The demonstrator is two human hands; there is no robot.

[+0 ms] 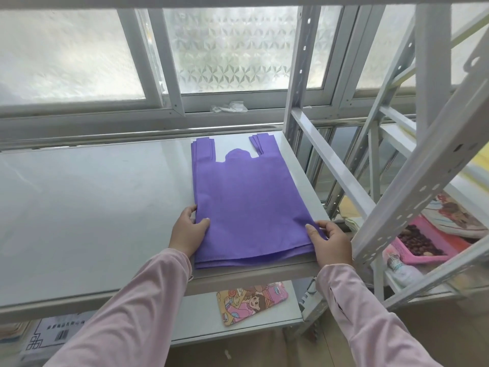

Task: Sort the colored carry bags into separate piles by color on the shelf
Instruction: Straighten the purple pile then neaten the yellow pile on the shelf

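The purple carry bags lie stacked flat at the right end of the shelf, handles far, with the left hand and right hand each pinching a near corner, apparently squaring the pile.

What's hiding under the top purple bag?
More purple bags: their edges peek out at the near end and by the handles. The pile lies on the grey shelf. How many bags there are, and whether anything else lies beneath, is covered.
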